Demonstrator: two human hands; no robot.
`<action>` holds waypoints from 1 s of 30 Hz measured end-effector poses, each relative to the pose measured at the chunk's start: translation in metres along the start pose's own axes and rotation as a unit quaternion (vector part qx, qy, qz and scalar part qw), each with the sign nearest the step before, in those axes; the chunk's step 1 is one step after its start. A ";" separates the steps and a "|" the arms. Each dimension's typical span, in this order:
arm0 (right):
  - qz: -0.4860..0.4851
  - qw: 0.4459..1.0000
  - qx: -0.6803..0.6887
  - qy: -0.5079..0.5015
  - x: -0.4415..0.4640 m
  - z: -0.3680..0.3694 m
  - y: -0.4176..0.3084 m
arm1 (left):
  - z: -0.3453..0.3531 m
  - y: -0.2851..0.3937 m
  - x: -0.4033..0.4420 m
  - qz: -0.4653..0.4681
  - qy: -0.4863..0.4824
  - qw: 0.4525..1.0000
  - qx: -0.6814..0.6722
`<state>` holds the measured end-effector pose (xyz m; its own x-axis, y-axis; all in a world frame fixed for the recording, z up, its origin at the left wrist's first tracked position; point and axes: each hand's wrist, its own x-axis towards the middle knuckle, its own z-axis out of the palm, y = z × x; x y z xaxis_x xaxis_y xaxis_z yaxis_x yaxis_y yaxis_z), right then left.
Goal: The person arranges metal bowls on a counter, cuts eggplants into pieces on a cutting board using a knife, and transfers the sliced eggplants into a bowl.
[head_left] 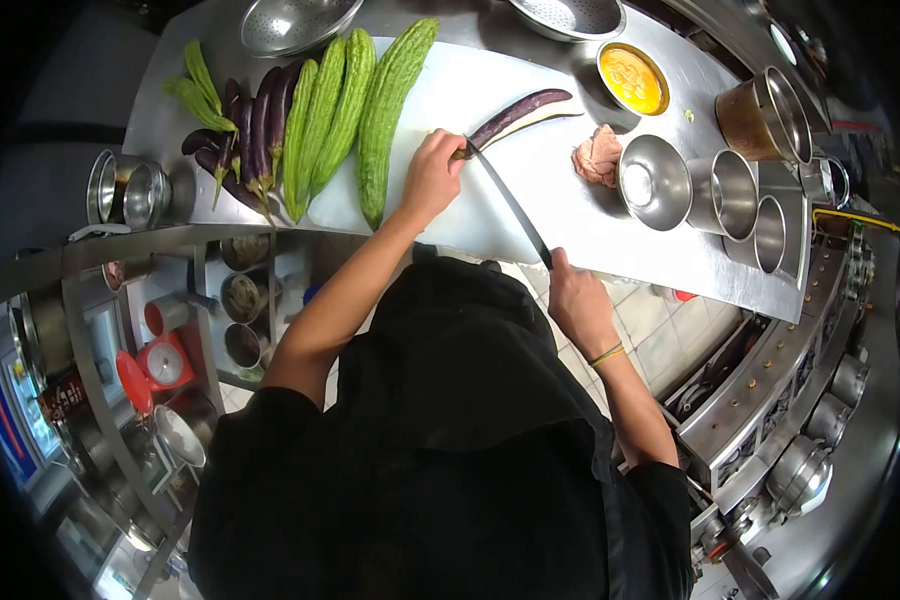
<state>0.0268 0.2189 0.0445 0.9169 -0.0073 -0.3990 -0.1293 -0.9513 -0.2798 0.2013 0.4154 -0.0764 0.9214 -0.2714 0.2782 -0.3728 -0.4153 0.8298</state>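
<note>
My left hand (432,180) is closed on the near end of a long purple eggplant (520,112) lying on the white cutting board (440,215). Pale flesh shows along the eggplant's lower side. My right hand (578,302) grips the handle of a long knife (510,200). The blade slants up and left, its tip at the eggplant's end beside my left fingers; whether it touches the flesh is unclear. Left of that hand lie several long green ridged gourds (398,110), and beyond them whole eggplants (260,125).
A piece of raw meat (598,156) lies right of the board's middle, beside a steel bowl (655,182). Behind it stands a bowl of yellow liquid (633,80). Steel pots (733,193) crowd the right end. Two colanders (298,22) sit along the far side. Smaller green vegetables (198,90) lie far left.
</note>
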 end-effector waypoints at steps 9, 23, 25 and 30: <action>0.055 0.979 0.168 0.105 -0.022 0.002 0.045 | -0.016 0.006 0.017 -0.041 -0.120 0.991 0.047; 0.165 0.859 0.475 0.091 -0.066 0.035 0.079 | 0.036 0.024 0.067 0.063 -0.276 0.952 0.117; 0.151 0.810 0.564 0.055 -0.059 0.046 0.075 | 0.045 0.033 0.057 0.084 -0.241 0.962 0.100; 0.169 0.804 0.571 0.009 -0.040 0.043 0.073 | 0.080 0.047 0.056 0.119 -0.182 0.973 0.074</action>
<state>-0.0353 0.1635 0.0026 0.7604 -0.2195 -0.6112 -0.6251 0.0082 -0.7805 0.2263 0.3116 -0.0606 0.7170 -0.6534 0.2429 -0.6082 -0.4159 0.6761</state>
